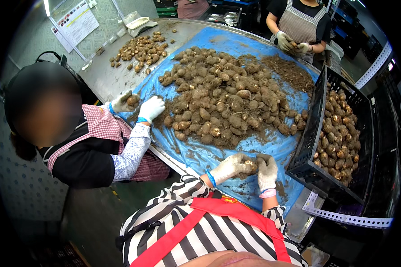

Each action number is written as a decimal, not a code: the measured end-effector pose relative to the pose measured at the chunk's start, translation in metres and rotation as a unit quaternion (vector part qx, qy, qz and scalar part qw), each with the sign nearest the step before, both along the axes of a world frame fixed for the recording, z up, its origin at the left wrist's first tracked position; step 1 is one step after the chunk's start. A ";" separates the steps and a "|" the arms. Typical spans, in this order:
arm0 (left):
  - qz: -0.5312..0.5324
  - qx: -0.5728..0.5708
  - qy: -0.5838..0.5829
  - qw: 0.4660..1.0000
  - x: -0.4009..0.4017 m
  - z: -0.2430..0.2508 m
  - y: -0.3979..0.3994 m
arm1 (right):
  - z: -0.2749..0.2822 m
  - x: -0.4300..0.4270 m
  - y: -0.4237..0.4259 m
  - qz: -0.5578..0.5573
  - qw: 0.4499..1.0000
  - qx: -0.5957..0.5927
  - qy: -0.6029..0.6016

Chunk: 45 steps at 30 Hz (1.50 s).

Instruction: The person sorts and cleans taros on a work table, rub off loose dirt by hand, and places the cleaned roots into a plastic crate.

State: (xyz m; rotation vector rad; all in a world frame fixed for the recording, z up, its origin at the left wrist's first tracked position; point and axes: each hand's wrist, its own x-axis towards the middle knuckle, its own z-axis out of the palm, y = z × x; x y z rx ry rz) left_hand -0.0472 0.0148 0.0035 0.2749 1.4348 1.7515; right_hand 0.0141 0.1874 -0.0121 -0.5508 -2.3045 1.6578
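My left hand (235, 167), in a soiled knit glove, is closed around a small taro corm (251, 166) over the near edge of the blue plastic sheet (187, 152). Close to its right, my right hand (266, 170), gloved too, has its fingers bent near the corm; whether it touches the corm or holds anything cannot be told. Beyond both hands lies a big heap of brown, hairy taro corms (227, 96) with loose roots and soil. To the right, a black plastic crate (312, 167) holds many corms with pale cut spots.
A co-worker in a checked apron (100, 126) handles a corm at the left edge. Another person (297, 23) works across the table. A smaller group of corms (143, 50) and a white scale (140, 25) are at the back left. Root debris (287, 71) lies behind the crate.
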 end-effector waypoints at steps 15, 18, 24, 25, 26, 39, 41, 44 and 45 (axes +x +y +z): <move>0.486 0.276 0.117 0.821 -0.280 0.088 -0.166 | -0.014 0.027 0.002 0.096 0.986 -0.066 -0.120; 0.362 0.224 0.251 0.869 -0.260 0.111 -0.140 | -0.037 0.032 0.008 0.090 0.988 0.018 -0.121; 0.242 0.043 0.186 0.951 -0.136 0.036 -0.094 | -0.008 0.024 0.008 0.105 0.983 -0.001 -0.150; 0.231 -0.009 0.159 0.960 -0.114 0.031 -0.082 | -0.013 0.024 0.012 0.095 0.983 -0.001 -0.155; 0.208 -0.018 0.145 0.967 -0.100 0.014 -0.076 | -0.021 0.025 0.016 0.083 0.984 -0.019 -0.155; 0.103 -0.078 0.026 0.991 -0.021 -0.033 -0.052 | 0.013 -0.087 0.027 0.053 0.980 0.190 -0.025; 0.105 -0.080 0.019 0.991 -0.016 -0.040 -0.051 | 0.005 -0.113 0.030 0.089 0.968 0.232 -0.014; 0.093 -0.080 0.010 0.992 -0.013 -0.038 -0.048 | -0.004 -0.134 0.026 0.075 0.950 0.301 -0.048; 0.081 -0.098 0.015 0.992 -0.012 -0.038 -0.050 | -0.005 -0.139 0.022 0.061 0.944 0.317 -0.062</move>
